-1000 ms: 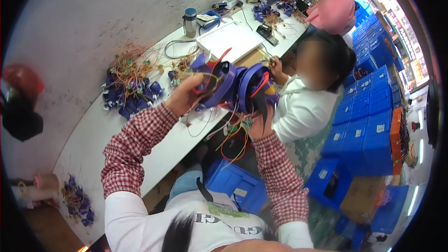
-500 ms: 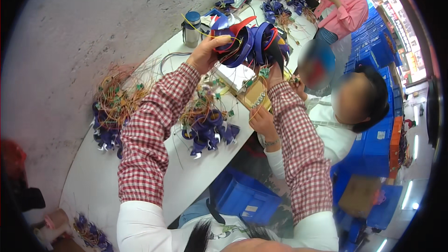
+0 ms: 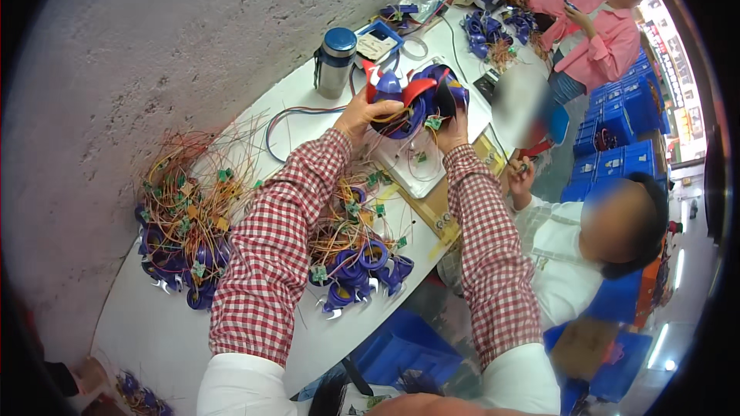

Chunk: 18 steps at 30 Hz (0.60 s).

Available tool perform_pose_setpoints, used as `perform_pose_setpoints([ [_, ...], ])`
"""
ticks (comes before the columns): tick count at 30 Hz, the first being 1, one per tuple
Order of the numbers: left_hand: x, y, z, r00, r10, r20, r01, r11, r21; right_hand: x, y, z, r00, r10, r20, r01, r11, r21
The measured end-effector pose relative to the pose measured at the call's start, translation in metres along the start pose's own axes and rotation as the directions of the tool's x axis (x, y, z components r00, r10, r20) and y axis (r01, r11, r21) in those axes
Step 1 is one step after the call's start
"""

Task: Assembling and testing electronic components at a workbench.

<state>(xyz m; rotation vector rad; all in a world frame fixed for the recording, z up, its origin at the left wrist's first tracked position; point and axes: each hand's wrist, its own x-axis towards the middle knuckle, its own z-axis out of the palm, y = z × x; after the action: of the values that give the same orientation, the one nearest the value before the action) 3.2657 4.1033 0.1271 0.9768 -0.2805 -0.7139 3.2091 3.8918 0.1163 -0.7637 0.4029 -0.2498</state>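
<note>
Both my arms, in red-and-white checked sleeve covers, reach over the white table. My left hand is closed around a purple plastic toy part with red and white pieces on it, the thumb lying across its near side. My right hand grips a rounded purple plastic part right beside it, its fingers mostly hidden. Whether the two parts are joined I cannot tell. A small green circuit board with thin wires hangs by my right hand. Below my hands lies a white tray.
Two heaps of purple parts with wires, one on the left and one in the middle, lie on the table. A steel flask stands by the wall. Two co-workers sit on the right. Blue bins stand below and beyond.
My hands have turned the purple parts, so more of the red and white pieces shows. The nearby co-worker's hand has drawn back from the table's edge. The whole view has shifted.
</note>
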Motion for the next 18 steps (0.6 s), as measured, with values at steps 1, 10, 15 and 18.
perform_pose_setpoints([
  [1, 0.004, -0.006, -0.005, 1.0, -0.001, 0.027, 0.0, 0.999, 0.037, 0.007, 0.002, -0.009, 0.996, -0.004, -0.086, 0.005, 1.0, 0.013],
  [10, -0.005, -0.035, 0.007, 0.991, 0.099, 0.095, -0.121, 0.305, 0.945, 0.045, -0.02, -0.084, 0.841, -0.298, 0.452, 0.519, 0.21, -0.828],
  [15, -0.01, -0.033, 0.018, 0.988, -0.028, 0.149, -0.149, -0.002, 0.989, 0.048, -0.039, -0.051, 0.953, -0.048, -0.298, -0.283, 0.202, -0.938],
  [18, -0.009, -0.037, 0.009, 0.979, -0.052, 0.198, -0.194, 0.08, 0.978, 0.045, -0.048, -0.015, 0.9, -0.012, -0.436, -0.435, 0.056, -0.899],
])
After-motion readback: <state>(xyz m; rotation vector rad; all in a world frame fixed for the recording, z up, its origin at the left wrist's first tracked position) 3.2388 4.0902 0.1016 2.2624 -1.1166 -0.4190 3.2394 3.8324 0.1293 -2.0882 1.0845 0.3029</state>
